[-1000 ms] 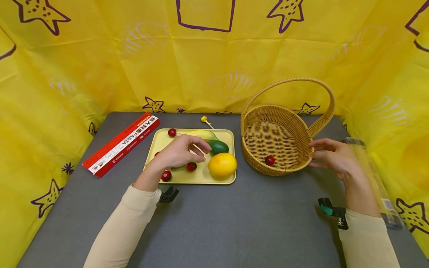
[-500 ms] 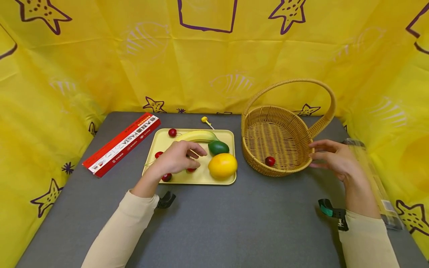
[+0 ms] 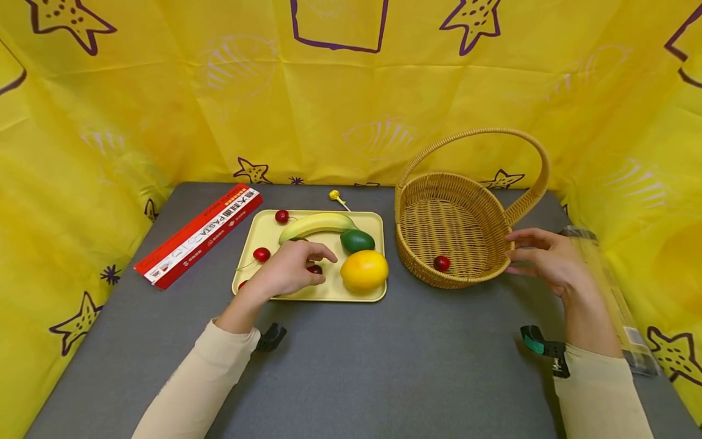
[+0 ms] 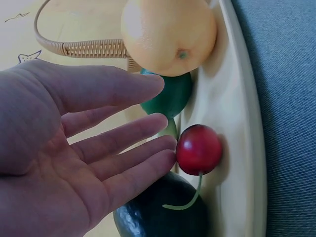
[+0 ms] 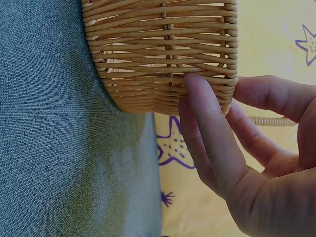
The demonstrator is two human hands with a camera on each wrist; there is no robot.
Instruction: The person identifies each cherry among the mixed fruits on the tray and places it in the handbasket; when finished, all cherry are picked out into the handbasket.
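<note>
My left hand [image 3: 292, 268] hovers over the pale yellow tray [image 3: 378, 296], its fingers loosely extended and the palm holding nothing. In the left wrist view, a red cherry [image 4: 198, 149] with a green stem sits right at the fingertips, beside a dark, glossy rounded fruit [image 4: 160, 210] partly hidden by the hand. A banana [image 3: 318, 224], a dark green fruit [image 3: 357, 241], a yellow lemon-like fruit [image 3: 364, 271] and other cherries [image 3: 261, 255] also lie on the tray. My right hand [image 3: 543, 259] grips the rim of the wicker basket [image 3: 408, 256]; one cherry [image 3: 441, 263] lies inside the basket.
A red and white pasta box [image 3: 200, 235] lies left of the tray. Behind the tray is a small yellow ball on a white stick [image 3: 337, 198]. A long clear-wrapped package [image 3: 614, 292] lies beyond my right forearm. Yellow printed cloth [image 3: 329, 122] surrounds the grey table [image 3: 384, 366].
My left hand has moved left and slightly nearer to me, away from the dark green fruit, uncovering the banana. The right hand and basket have stayed in place.
</note>
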